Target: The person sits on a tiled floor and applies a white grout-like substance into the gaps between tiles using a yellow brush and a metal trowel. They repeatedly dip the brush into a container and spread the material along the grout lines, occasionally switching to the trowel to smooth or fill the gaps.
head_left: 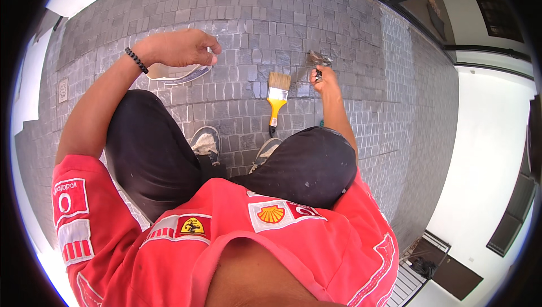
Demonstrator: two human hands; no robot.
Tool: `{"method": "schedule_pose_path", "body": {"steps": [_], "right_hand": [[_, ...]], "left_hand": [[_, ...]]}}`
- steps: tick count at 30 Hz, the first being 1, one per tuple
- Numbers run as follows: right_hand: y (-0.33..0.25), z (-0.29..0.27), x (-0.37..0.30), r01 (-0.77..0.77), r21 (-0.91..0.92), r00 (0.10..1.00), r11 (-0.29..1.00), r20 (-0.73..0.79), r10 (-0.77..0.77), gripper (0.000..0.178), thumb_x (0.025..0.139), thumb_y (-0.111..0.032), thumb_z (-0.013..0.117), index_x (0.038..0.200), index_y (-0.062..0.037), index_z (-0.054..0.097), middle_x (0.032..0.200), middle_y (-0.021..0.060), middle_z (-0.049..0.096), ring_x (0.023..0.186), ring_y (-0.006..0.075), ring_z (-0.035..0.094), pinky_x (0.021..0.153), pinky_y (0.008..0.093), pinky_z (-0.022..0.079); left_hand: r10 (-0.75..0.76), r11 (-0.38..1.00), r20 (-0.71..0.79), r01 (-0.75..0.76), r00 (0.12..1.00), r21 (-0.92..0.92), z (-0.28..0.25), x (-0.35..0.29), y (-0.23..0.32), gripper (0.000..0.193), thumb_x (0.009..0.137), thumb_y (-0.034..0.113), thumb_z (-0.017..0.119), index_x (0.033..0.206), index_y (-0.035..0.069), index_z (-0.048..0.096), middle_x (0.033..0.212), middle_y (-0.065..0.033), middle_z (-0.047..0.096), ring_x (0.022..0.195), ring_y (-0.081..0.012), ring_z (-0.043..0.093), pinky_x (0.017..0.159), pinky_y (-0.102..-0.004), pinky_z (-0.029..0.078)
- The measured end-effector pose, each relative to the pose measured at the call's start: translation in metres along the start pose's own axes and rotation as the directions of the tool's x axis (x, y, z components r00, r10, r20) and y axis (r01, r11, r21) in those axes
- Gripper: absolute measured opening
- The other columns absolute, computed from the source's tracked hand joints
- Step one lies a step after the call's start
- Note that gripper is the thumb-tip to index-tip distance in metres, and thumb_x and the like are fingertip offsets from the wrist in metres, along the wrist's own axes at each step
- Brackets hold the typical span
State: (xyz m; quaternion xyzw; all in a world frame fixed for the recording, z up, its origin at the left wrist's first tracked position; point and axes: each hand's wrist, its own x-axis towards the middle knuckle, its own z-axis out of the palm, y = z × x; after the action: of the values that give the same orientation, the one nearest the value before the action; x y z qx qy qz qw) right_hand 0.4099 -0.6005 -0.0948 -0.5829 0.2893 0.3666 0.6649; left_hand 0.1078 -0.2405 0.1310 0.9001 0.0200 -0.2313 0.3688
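Observation:
My left hand [183,47] hovers over a pale round bucket [179,80], its fingers curled inward. A pale spot shows between thumb and finger; I cannot make out what it is. My right hand [324,79] is closed around the handle of a dark-handled tool [320,58], whose short, shiny, brownish head points away from me, just above the paving. Whether that head is a blade or bristles does not show clearly. Between my hands, a wide paintbrush [277,99] with tan bristles, a metal ferrule and a yellow handle lies on the stones.
Grey stone paving [243,11] spreads all around, glossier in some patches. My shoes [205,143] and bent knees are close to the brush. A small teal object [322,122] peeks out beside my right knee. A white wall [480,137] and a dark-framed glass panel stand to the right.

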Motion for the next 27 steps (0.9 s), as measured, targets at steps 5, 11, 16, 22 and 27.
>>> {"method": "schedule_pose_path", "body": {"steps": [5, 11, 16, 22, 27], "right_hand": [[0.002, 0.007, -0.007, 0.121, -0.133, 0.992, 0.984, -0.025, -0.125, 0.006, 0.098, -0.007, 0.054, 0.101, -0.0041, 0.050, 0.071, 0.0114, 0.054, 0.051, 0.0211, 0.052, 0.041, 0.0357, 0.040], [0.023, -0.011, -0.023, 0.429, -0.453, 0.884, 0.782, 0.031, -0.467, 0.011, 0.100, -0.018, 0.059, 0.104, -0.0079, 0.057, 0.066, 0.0054, 0.051, 0.046, 0.0174, 0.053, 0.035, 0.0359, 0.039], [0.031, -0.029, -0.019, 0.452, -0.665, 0.818, 0.595, 0.042, -0.574, 0.036, 0.101, -0.024, 0.059, 0.134, -0.0089, 0.057, 0.070, 0.0084, 0.058, 0.052, 0.0203, 0.059, 0.042, 0.0383, 0.046], [0.049, -0.027, -0.023, 0.325, -0.923, 0.616, -0.206, 0.371, -0.695, 0.054, 0.100, -0.027, 0.053, 0.151, -0.0133, 0.047, 0.100, 0.0251, 0.069, 0.095, 0.0450, 0.070, 0.084, 0.0545, 0.055], [0.061, -0.010, -0.037, 0.293, -0.911, 0.717, -0.291, 0.411, -0.563, 0.058, 0.097, -0.020, 0.053, 0.153, -0.0095, 0.044, 0.115, 0.0323, 0.066, 0.100, 0.0480, 0.070, 0.089, 0.0568, 0.054]], "left_hand": [[-0.022, 1.000, 0.005, 0.023, 1.000, -0.020, 0.000, -0.001, 0.000, 0.047, 0.102, 0.034, 0.064, 0.133, 0.000, 0.062, 0.110, -0.0182, 0.072, 0.099, -0.0279, 0.068, 0.091, -0.0392, 0.052], [0.001, 0.999, 0.008, 0.000, 1.000, -0.039, 0.001, -0.004, -0.005, 0.050, 0.103, 0.039, 0.062, 0.134, 0.000, 0.061, 0.109, -0.0190, 0.073, 0.105, -0.0296, 0.070, 0.094, -0.0389, 0.052], [-0.058, 0.991, 0.048, 0.063, 0.997, -0.121, 0.000, -0.001, -0.002, 0.051, 0.103, 0.039, 0.063, 0.134, -0.001, 0.060, 0.114, -0.0190, 0.073, 0.110, -0.0286, 0.069, 0.096, -0.0372, 0.051], [-0.062, 0.996, 0.089, 0.067, 0.994, -0.065, -0.003, 0.003, 0.007, 0.049, 0.105, 0.036, 0.061, 0.136, -0.001, 0.059, 0.117, -0.0171, 0.072, 0.114, -0.0266, 0.068, 0.100, -0.0362, 0.051], [-0.051, 0.990, 0.101, 0.063, 0.994, -0.123, -0.003, 0.002, 0.011, 0.048, 0.105, 0.032, 0.062, 0.137, -0.003, 0.058, 0.119, -0.0159, 0.072, 0.115, -0.0237, 0.067, 0.102, -0.0345, 0.049]]}}
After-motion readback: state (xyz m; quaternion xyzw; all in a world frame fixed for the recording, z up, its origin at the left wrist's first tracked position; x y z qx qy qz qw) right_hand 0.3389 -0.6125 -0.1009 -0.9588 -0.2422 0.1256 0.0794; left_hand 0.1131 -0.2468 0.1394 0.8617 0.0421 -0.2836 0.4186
